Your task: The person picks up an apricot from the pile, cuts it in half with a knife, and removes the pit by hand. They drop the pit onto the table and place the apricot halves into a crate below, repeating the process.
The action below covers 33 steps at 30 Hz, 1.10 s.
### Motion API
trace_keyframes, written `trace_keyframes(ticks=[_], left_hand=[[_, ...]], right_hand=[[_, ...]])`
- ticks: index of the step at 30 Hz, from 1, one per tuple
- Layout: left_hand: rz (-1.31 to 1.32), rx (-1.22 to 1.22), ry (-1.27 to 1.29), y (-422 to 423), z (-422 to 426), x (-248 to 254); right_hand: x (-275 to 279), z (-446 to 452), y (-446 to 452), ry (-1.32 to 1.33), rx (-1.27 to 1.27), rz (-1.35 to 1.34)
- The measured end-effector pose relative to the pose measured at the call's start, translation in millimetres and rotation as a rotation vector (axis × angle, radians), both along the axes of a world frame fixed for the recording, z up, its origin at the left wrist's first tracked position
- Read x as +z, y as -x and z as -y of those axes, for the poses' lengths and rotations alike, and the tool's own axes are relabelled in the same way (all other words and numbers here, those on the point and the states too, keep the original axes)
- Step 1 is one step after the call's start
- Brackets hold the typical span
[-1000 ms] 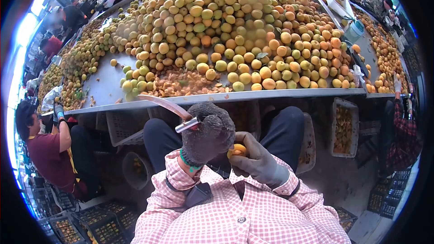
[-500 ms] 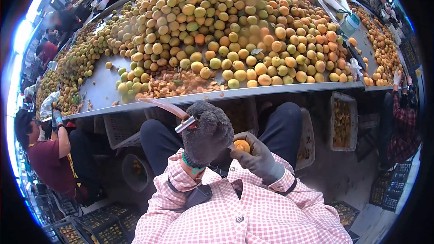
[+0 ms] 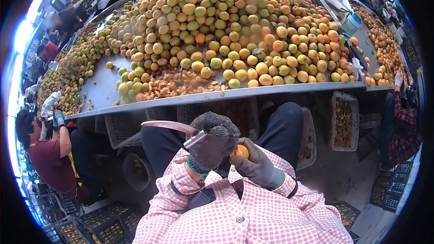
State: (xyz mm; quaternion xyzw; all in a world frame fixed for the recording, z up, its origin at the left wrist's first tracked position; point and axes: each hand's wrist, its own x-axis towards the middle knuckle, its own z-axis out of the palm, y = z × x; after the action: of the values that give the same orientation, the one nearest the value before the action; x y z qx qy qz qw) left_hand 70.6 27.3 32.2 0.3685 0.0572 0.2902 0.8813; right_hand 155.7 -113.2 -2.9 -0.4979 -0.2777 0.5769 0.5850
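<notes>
My left hand (image 3: 213, 139), in a dark knitted glove, is closed around a curved tool (image 3: 169, 125) with a shiny metal collar. The tool's curved end sticks out to the left; the part inside the fist is hidden. Close against its right side, my right hand (image 3: 260, 167) in a grey glove grips an orange-yellow apricot (image 3: 240, 152) between thumb and fingers. Both hands are above my lap. Beyond them, many apricots (image 3: 194, 22) lie heaped on a metal table (image 3: 101, 92), with a pile of brownish scraps (image 3: 181, 85) near its front edge.
Crates stand under the table, one with fruit (image 3: 344, 124) at the right. A round bucket (image 3: 137, 171) is on the floor at the left. Black crates (image 3: 106, 226) are at the lower left. Co-workers sit at both sides, one in a maroon shirt (image 3: 52, 160).
My left hand and the curved tool have moved slightly right and down, nearer my body. The apricot has shifted and turned a little in my right hand.
</notes>
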Motion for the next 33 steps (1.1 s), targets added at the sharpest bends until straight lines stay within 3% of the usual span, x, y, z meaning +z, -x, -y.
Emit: trace_keyframes(ticks=[2,4,5,8,10,12,17,22,24,27,29,30,32,33], left_hand=[[-0.024,-0.027,-0.07,-1.4,1.6,0.5],[-0.211,0.148,-0.523,-5.0,5.7,4.6],[-0.212,0.15,-0.522,-2.9,5.0,4.3],[-0.271,-0.02,-0.305,-0.2,2.2,1.2],[0.048,-0.051,0.309,-5.7,-1.0,-0.9],[0.14,-0.096,0.172,-11.8,-5.9,0.5],[-0.027,0.066,0.303,-13.9,-6.4,-4.8],[-0.091,0.09,0.208,-16.1,-6.0,0.0],[-0.109,0.111,0.144,-16.7,-5.2,2.2],[-0.192,0.114,0.199,-13.0,-11.6,0.9],[-0.199,0.274,-0.13,-13.1,-21.5,-7.3],[-0.188,0.276,-0.133,-12.8,-25.9,-7.6],[0.079,0.221,0.29,-10.7,-37.0,-5.9],[0.047,0.267,0.236,-6.2,-46.0,-4.5]], right_hand=[[3.2,-0.1,1.6,-0.019,-0.028,0.124],[1.6,-1.7,4.1,-0.039,-0.052,0.248],[-3.5,-2.4,7.0,-0.045,-0.08,0.33],[-2.3,-2.3,7.1,-0.051,-0.106,0.408],[-0.4,-4.2,6.8,-0.051,-0.104,0.401],[0.3,-7.7,6.6,-0.259,-0.155,0.409],[-4.3,-17.9,-2.0,-0.249,-0.099,0.422],[-13.3,-23.6,1.9,-0.278,-0.16,0.498],[-8.8,-25.8,6.9,-0.159,-0.209,0.355],[-5.7,-36.1,-1.9,-0.248,-0.147,0.225],[-10.1,-46.8,-4.4,-0.23,-0.144,0.133],[-9.7,-53.3,-5.8,-0.206,-0.14,0.036],[0.9,-69.3,-10.9,-0.125,-0.148,-0.05],[6.3,-80.0,-13.6,-0.036,-0.158,-0.146]])
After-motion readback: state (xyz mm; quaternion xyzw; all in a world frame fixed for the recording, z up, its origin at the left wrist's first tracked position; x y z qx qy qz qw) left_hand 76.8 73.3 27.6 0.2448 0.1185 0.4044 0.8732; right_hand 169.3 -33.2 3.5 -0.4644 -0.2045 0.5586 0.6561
